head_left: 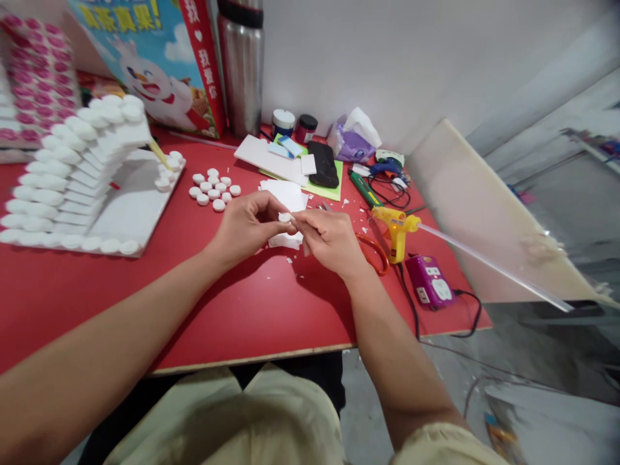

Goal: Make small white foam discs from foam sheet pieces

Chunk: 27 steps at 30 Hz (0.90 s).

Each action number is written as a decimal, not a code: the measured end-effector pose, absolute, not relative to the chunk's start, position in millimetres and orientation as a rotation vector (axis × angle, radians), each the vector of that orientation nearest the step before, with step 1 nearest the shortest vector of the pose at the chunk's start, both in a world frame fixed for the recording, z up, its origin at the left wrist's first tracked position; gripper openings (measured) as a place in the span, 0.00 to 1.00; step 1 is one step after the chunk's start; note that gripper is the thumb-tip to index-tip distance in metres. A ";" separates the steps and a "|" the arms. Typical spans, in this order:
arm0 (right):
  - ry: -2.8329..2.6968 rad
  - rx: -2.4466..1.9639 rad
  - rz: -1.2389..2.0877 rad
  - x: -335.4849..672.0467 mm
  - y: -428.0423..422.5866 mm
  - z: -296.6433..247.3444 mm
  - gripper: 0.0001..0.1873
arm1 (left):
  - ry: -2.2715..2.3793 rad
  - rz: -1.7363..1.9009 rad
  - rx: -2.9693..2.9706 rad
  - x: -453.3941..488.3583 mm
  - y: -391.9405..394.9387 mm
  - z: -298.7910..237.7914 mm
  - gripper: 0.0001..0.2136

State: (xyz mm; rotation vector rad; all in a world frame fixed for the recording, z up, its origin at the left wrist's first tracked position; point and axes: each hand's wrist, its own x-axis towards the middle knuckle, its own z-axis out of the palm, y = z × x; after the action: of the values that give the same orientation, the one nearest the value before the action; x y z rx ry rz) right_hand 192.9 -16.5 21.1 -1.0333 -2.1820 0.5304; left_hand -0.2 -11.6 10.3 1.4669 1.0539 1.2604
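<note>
Between my two hands, above the table's middle, is a small white disc [285, 218]. My left hand [245, 227] grips it between thumb and forefinger. The fingertips of my right hand [329, 237] are pinched together at the disc's right edge; whether they also hold a scrap is too small to tell. Beneath the hands lie white paper sheets [285, 192], partly covered. Left of them is a group of similar white discs [214, 193]. The orange handle of a pair of scissors [380, 259] shows beside my right hand, its blades partly hidden.
On the red table [271, 316], a white stepped model [72, 174] edged with discs stands left. To the right are a yellow glue gun [397, 229] with a long glue stick and a purple power socket [431, 282] with cords. A steel flask [241, 71] stands behind.
</note>
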 end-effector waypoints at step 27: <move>-1.746 -1.091 0.898 191.0 -12.4 17.0 0.16 | 0.576 0.889 0.696 -4.0 3.8 -1.7 0.15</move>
State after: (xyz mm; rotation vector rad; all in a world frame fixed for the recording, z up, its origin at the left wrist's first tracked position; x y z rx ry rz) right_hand 191.0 -12.4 17.0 -1.0913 -1.7462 0.8976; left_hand -4.0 3.8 -1.7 0.6962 0.5758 0.8891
